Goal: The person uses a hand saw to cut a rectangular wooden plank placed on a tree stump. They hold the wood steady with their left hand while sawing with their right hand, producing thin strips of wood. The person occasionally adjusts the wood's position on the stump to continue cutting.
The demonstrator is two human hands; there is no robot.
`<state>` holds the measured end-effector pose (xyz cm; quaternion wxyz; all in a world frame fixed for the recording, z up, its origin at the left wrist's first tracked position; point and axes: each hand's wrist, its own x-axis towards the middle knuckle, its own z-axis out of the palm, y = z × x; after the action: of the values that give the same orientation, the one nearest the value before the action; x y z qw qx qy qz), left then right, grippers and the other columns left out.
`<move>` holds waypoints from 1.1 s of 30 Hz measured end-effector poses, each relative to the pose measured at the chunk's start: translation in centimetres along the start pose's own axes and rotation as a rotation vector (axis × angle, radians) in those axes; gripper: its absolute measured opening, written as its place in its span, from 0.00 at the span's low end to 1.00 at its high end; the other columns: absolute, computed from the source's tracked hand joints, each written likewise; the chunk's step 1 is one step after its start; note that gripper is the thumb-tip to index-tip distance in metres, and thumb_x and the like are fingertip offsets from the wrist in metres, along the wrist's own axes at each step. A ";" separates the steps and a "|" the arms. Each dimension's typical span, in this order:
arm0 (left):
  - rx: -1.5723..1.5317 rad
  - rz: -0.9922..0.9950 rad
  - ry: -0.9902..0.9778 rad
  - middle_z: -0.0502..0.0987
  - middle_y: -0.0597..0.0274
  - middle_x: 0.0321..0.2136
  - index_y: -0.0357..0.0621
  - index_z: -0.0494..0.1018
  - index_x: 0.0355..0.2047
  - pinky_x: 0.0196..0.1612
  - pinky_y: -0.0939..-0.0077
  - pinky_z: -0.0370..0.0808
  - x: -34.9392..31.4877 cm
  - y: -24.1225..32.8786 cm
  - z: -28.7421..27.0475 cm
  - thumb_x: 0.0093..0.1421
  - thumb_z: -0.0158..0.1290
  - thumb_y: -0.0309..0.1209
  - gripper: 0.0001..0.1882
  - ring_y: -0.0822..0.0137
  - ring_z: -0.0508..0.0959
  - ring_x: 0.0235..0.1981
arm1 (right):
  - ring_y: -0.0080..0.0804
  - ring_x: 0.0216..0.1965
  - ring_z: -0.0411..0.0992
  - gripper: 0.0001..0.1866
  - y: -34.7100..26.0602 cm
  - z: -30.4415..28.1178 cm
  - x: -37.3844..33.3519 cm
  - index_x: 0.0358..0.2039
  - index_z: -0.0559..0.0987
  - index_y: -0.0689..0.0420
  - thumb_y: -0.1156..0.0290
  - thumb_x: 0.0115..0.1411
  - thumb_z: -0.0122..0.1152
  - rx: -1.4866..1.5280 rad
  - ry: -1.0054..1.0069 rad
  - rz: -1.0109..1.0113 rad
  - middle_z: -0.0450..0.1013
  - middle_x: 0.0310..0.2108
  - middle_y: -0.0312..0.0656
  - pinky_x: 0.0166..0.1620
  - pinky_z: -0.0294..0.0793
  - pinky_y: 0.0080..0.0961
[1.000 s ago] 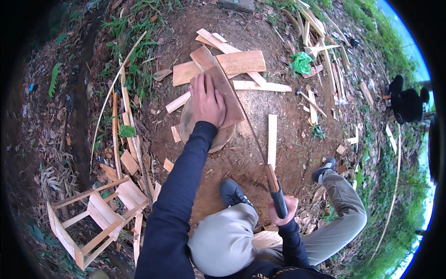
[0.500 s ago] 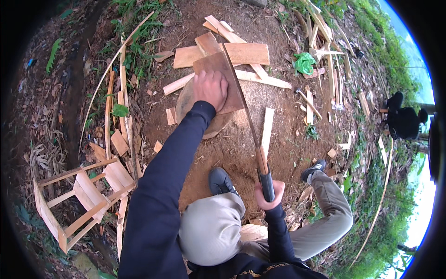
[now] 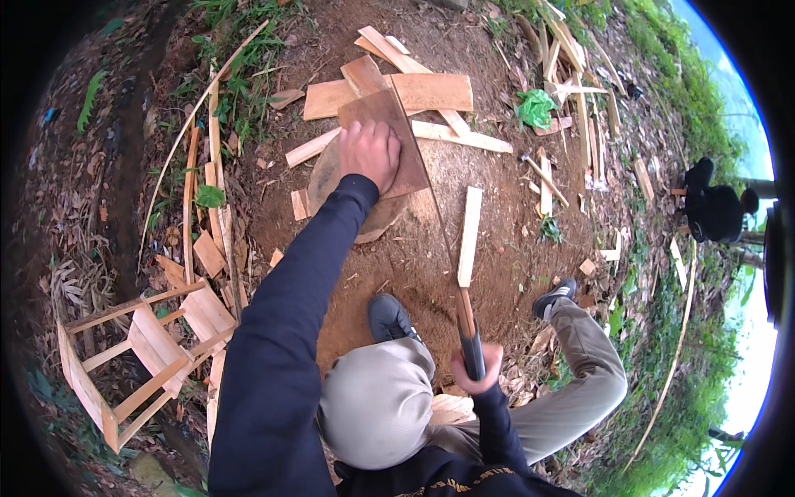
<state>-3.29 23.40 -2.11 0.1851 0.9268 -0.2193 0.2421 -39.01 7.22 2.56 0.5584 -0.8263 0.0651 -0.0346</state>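
Note:
A flat brown board (image 3: 407,170) lies tilted across a round wooden stump (image 3: 323,174). My left hand (image 3: 370,154) presses down on the board with its fingers curled. Closed around the black grip of a long-bladed machete (image 3: 467,319) is my right hand (image 3: 479,369), low and to the right. The thin blade runs up and away from that hand, along the board's right edge. I see the blade nearly edge-on, so whether it touches the board is hard to tell.
Pale planks (image 3: 443,93) lie crossed beyond the stump. A narrow strip (image 3: 469,236) lies beside the blade. To the right are a hammer (image 3: 546,180), a green plastic bag (image 3: 537,111) and stacked strips (image 3: 582,124). A wooden frame (image 3: 153,340) stands left. My shoes (image 3: 393,319) flank the work area.
The machete's blade has turned to look thinner, and its handle has dropped slightly toward me. My left hand stays on the board. The whole view has shifted a little.

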 end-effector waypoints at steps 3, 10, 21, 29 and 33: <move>0.044 -0.025 -0.022 0.76 0.56 0.26 0.45 0.72 0.23 0.38 0.57 0.65 0.2 0.7 0.2 0.57 0.50 0.35 0.09 0.53 0.73 0.33 | 0.32 0.15 0.74 0.03 0.3 -0.7 -0.8 0.16 0.76 0.57 0.76 0.40 0.62 -0.029 0.015 0.078 0.73 0.14 0.39 0.23 0.73 0.26; 0.051 -0.022 0.001 0.76 0.57 0.27 0.45 0.73 0.26 0.40 0.60 0.65 0.7 0.0 0.3 0.61 0.49 0.35 0.10 0.54 0.73 0.33 | 0.30 0.15 0.74 0.02 -0.7 -3.4 0.9 0.16 0.76 0.58 0.77 0.42 0.61 0.032 0.006 0.065 0.72 0.13 0.40 0.23 0.72 0.24; 0.048 0.032 -0.042 0.72 0.57 0.27 0.46 0.70 0.26 0.38 0.57 0.67 0.2 -0.1 0.4 0.59 0.51 0.34 0.08 0.54 0.72 0.34 | 0.31 0.15 0.73 0.04 -0.4 -3.1 0.8 0.17 0.76 0.58 0.77 0.42 0.64 0.009 -0.032 0.058 0.71 0.13 0.40 0.22 0.71 0.26; 0.005 -0.003 -0.087 0.73 0.58 0.29 0.47 0.70 0.25 0.39 0.56 0.66 0.9 0.7 0.8 0.58 0.51 0.35 0.08 0.54 0.72 0.36 | 0.19 0.15 0.68 0.03 0.6 -1.4 3.4 0.21 0.77 0.62 0.77 0.48 0.60 0.060 0.208 0.164 0.68 0.12 0.35 0.21 0.67 0.21; -0.015 -0.013 -0.048 0.71 0.58 0.27 0.45 0.69 0.24 0.38 0.57 0.63 1.0 -0.2 0.2 0.59 0.50 0.34 0.09 0.54 0.70 0.33 | 0.26 0.11 0.68 0.05 -1.0 -2.9 2.5 0.17 0.73 0.59 0.78 0.42 0.62 0.026 0.212 0.089 0.66 0.10 0.36 0.19 0.66 0.24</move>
<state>-2.34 23.17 -1.83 0.1885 0.9324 -0.2193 0.2169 -36.82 4.52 4.57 0.5601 -0.8070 0.1599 -0.0977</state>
